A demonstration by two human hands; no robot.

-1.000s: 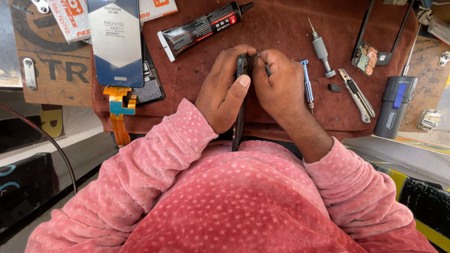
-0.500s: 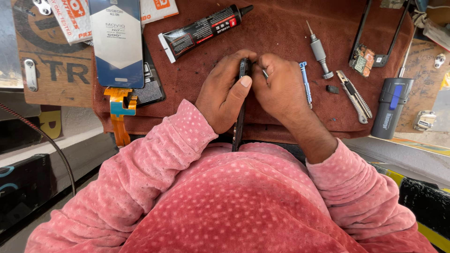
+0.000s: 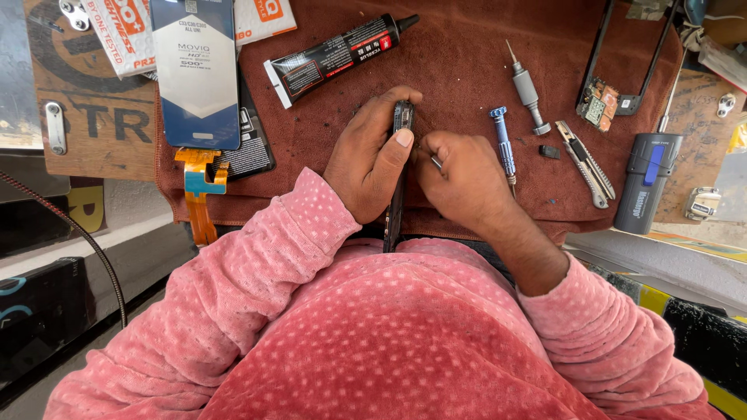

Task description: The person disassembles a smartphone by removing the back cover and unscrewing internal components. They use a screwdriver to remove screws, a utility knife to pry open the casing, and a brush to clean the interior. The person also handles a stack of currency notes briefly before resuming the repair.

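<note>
The left hand [image 3: 372, 159] grips a thin dark phone frame [image 3: 398, 183] stood on its edge, thumb pressed on its near side, fingers curled over the far side; the right hand [image 3: 461, 180] is clenched against the frame's other face, pinching a small metal tool too hidden to identify; bare brown mat [image 3: 459, 54] lies open beyond the fingertips; a blue screwdriver [image 3: 503, 144] sits just right of the knuckles, a glue tube [image 3: 336, 54] beyond the left fingers; the mat's near edge runs under both wrists.
</note>
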